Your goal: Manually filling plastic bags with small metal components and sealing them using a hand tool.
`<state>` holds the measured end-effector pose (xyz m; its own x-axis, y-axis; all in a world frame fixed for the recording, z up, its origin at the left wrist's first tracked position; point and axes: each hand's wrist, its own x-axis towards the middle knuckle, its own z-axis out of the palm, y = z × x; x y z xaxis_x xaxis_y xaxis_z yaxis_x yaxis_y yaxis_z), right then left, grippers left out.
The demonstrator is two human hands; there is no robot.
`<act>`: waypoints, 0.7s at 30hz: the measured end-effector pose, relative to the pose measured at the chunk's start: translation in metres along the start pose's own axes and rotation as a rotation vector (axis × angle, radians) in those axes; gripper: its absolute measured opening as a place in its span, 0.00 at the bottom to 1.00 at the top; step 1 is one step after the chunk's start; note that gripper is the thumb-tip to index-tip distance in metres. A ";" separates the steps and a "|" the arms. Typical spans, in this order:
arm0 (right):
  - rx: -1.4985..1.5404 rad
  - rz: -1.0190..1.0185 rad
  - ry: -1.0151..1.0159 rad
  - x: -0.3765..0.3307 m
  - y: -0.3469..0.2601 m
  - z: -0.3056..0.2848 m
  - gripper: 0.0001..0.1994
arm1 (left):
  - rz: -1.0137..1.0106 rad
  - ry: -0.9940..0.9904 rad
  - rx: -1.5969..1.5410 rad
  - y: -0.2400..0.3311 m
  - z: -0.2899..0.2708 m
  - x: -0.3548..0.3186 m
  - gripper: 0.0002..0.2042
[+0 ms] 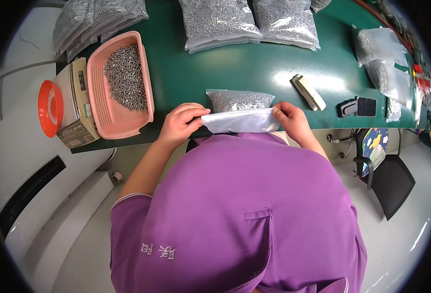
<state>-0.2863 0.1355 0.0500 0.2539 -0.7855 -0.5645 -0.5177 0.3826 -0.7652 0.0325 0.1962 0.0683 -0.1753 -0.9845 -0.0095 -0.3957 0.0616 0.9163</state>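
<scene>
Your left hand [181,121] at eleven o'clock and right hand [292,119] at one turn inward, thumbs and fingers pinching opposite ends of a clear plastic bag [240,114]. It lies at twelve o'clock by the green table's [186,68] near edge, plump with small silvery pieces [240,101], its whitish flap nearest you.

Held bag [241,116] is glossy plastic, worktop [254,71] smooth and glossy. Basket [122,124] is perforated plastic, parts [126,80] shiny metal, shirt [215,205] matt cloth.
</scene>
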 end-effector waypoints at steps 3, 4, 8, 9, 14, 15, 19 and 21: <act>0.004 -0.008 0.000 -0.001 -0.001 0.001 0.09 | 0.173 0.006 0.088 -0.006 0.000 0.003 0.15; 0.001 -0.008 -0.001 0.000 -0.001 0.001 0.09 | 0.309 0.014 0.201 0.000 -0.003 0.008 0.15; -0.035 0.003 -0.014 0.000 -0.005 0.000 0.08 | 0.560 -0.001 0.390 -0.004 -0.005 0.007 0.15; -0.061 0.008 -0.003 -0.001 -0.007 0.000 0.08 | 0.557 0.001 0.392 -0.005 -0.006 0.007 0.15; -0.023 0.008 -0.017 -0.002 -0.010 -0.002 0.08 | 0.707 0.032 0.489 -0.007 -0.005 0.015 0.09; -0.030 0.005 -0.005 -0.004 -0.012 -0.002 0.09 | 0.707 0.034 0.488 -0.008 -0.005 0.015 0.09; -0.115 0.013 -0.003 -0.010 -0.022 -0.008 0.09 | 0.437 -0.051 0.404 -0.010 -0.006 0.012 0.07; -0.076 0.035 -0.048 -0.013 -0.023 -0.013 0.09 | 0.244 -0.128 0.307 -0.015 -0.003 0.013 0.06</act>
<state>-0.2888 0.1308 0.0790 0.2721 -0.7473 -0.6062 -0.5871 0.3702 -0.7199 0.0387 0.1821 0.0550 -0.4005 -0.9076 0.1262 -0.5756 0.3564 0.7360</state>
